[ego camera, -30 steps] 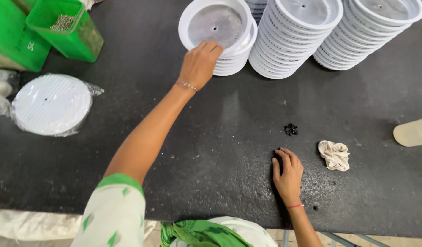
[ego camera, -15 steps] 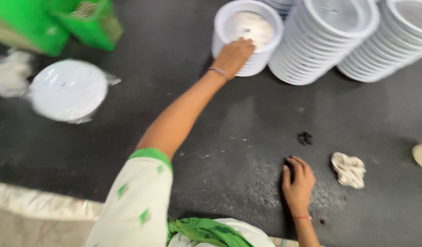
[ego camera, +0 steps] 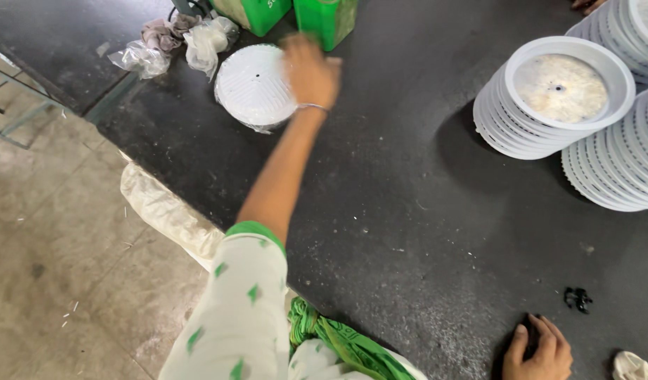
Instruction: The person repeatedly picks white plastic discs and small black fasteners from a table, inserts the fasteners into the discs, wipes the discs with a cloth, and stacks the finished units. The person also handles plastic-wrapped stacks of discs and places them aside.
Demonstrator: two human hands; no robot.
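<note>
Just left of the left hand (ego camera: 311, 72) lies a round white disc (ego camera: 255, 86), flat on the dark surface (ego camera: 380, 211), ribbed across its top with a small hole near the middle and clear wrapping under its edge; further left of it sit crumpled plastic bags (ego camera: 197, 39); beyond the hand stand green bins (ego camera: 296, 15). The left hand is blurred, reaching far out on a straight arm with a thin bangle at the wrist, fingers loosely bent, nothing seen in its hold; whether it touches the disc I cannot tell. Well right of it rise stacks of white dishes (ego camera: 549, 105); the right hand (ego camera: 540, 350) rests flat, fingers spread, near a small black piece (ego camera: 577, 298).
</note>
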